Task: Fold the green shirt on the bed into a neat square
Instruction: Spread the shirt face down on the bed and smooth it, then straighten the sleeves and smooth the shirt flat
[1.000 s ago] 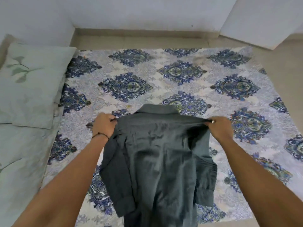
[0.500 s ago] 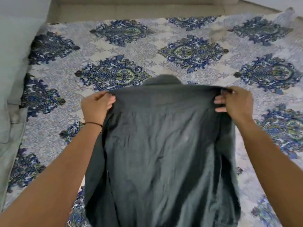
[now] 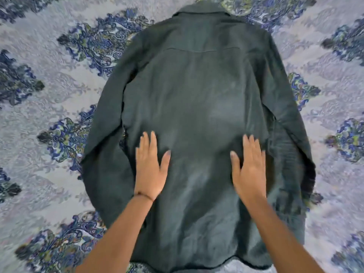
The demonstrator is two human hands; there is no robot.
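Two bare forearms are reaching in from the near edge. The left hand (image 3: 150,168), a thin dark band (image 3: 144,196) circling its wrist, and the right hand (image 3: 249,166) are lying palm-down on the green shirt (image 3: 197,85), fingers straight and slightly spread, gripping nothing. The shirt is lying flat, back upward, on the bed (image 3: 49,99), its soft, faintly creased cloth spreading in a broad bell shape. Farther off, a curved seam (image 3: 197,50) is crossing the shoulders and the collar (image 3: 201,10) is pointing away. The bed is showing ornate blue-green medallions on pale textured fabric.
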